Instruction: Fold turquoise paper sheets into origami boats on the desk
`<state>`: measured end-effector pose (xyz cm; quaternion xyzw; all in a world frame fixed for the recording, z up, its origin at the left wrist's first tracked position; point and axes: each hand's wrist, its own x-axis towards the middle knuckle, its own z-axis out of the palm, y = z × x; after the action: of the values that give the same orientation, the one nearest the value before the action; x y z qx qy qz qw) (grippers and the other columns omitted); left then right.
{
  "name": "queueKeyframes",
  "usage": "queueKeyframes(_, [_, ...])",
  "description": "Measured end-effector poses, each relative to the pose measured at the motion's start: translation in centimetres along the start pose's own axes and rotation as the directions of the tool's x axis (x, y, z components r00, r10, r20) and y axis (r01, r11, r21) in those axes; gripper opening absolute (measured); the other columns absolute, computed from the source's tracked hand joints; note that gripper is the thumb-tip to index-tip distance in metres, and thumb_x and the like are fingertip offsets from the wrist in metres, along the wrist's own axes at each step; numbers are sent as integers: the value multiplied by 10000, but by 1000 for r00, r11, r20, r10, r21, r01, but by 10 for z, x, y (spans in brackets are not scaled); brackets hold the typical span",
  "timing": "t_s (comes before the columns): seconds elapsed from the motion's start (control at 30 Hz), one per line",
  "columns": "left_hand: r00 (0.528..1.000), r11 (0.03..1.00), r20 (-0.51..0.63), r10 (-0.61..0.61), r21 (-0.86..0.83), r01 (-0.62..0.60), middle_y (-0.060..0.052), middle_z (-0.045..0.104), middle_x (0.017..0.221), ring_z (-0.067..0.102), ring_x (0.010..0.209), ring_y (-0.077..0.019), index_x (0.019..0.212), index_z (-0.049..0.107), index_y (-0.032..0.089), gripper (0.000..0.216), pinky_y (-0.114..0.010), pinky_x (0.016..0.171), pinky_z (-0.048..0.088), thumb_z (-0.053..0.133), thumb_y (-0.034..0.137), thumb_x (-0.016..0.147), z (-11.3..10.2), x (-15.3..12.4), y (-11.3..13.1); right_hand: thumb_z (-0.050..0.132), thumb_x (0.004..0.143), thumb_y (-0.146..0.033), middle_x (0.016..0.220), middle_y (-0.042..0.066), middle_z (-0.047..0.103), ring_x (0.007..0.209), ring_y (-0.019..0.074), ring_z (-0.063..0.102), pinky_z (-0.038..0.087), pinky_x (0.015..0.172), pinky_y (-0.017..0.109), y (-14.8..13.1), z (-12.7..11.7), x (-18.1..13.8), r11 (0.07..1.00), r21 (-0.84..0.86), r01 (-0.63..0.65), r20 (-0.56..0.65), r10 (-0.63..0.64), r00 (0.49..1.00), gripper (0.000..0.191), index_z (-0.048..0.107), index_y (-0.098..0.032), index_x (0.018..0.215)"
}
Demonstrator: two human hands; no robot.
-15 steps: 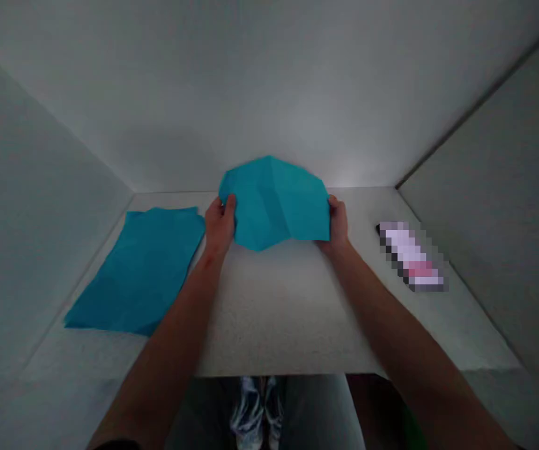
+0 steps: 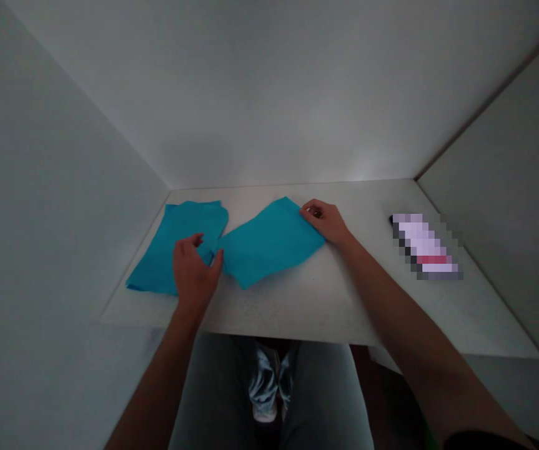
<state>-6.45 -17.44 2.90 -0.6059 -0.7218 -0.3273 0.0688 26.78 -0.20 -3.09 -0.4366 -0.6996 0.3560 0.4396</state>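
Note:
A turquoise folded sheet (image 2: 269, 240), thin and cloth-like, lies slanted over the middle of the white table; I cannot tell whether it is fabric or paper. At its upper right edge, my right hand (image 2: 326, 220) pinches it between thumb and curled fingers. My left hand (image 2: 195, 269) is by its left end, thumb and fingers apart, with nothing visibly gripped. Behind that hand lies a larger turquoise piece (image 2: 189, 219), flat, its lower right part covered by the hand. The left end of the folded sheet meets or overlaps its right edge.
A phone-like object (image 2: 423, 244), blurred out by pixels, rests at the right of the white table (image 2: 269, 315). Pale walls (image 2: 269, 94) close in the back and both sides. My legs (image 2: 222, 387) are below the front edge.
The folded sheet has come down from its raised hold and now slants across the table. My left hand has released its left end and opened; the view has shifted slightly.

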Motion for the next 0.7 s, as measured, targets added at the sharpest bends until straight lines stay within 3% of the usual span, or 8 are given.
queueKeyframes(0.07, [974,979,104,204,-5,-204,-222,647,1456,601,1414,-386,1480,587,180,542,-600,1199,482,686,434,1012,3,-25,10,710,954,-603,727,-7,675,648,160,565,449,658,295,2,-5,0,993,-105,57,86,-48,995,389,774,-221,980])
queueKeyframes(0.13, [886,928,277,372,-71,-367,-185,589,1603,506,1556,-362,1535,580,225,527,-577,1285,423,642,441,1059,10,-43,19,701,987,-531,909,39,755,714,184,624,512,726,328,0,-10,0,960,-257,113,68,-98,993,340,800,-223,1090])
queueKeyframes(0.23, [796,904,442,413,-93,-418,-147,521,1714,420,1643,-343,1610,541,216,603,-565,1358,354,590,510,1087,22,-60,24,669,1035,-452,1290,140,751,1029,288,715,573,936,450,-15,-9,-6,868,-469,162,-95,-232,968,343,778,-222,1266])
queueKeyframes(0.3, [785,908,483,388,-55,-415,-152,451,1769,367,1678,-333,1682,462,178,672,-568,1394,292,524,530,1113,28,-70,26,592,1092,-440,1445,157,714,1280,343,677,530,1091,528,-32,3,-16,820,-525,226,-76,-310,948,355,766,-228,1318])
queueKeyframes(0.4, [793,905,483,371,3,-425,-183,323,1828,248,1725,-352,1733,378,117,798,-579,1414,234,499,601,1110,30,-85,31,442,1162,-455,1598,105,660,1458,312,612,454,1230,527,-52,36,-38,773,-499,392,229,-319,920,442,724,-258,1440])
queueKeyframes(0.5, [792,903,487,368,16,-430,-209,300,1830,218,1732,-362,1738,370,100,860,-580,1412,235,502,656,1095,27,-98,37,396,1162,-535,1705,94,563,1599,314,492,390,1313,547,-55,66,-54,763,-483,429,467,-190,863,569,613,-244,1600])
queueKeyframes(0.6, [793,903,478,377,1,-430,-229,283,1831,219,1730,-374,1738,382,110,897,-584,1404,248,519,698,1075,20,-111,39,381,1148,-598,1782,89,446,1669,312,393,295,1377,567,-45,76,-53,750,-515,415,531,-100,841,658,528,-236,1677])
queueKeyframes(0.7, [794,899,456,402,-33,-436,-237,253,1839,211,1731,-387,1752,359,129,1000,-590,1391,269,559,780,1020,14,-123,38,345,1141,-616,1824,86,356,1697,314,339,233,1403,577,-35,71,-36,722,-588,364,495,-34,868,704,461,-235,1722])
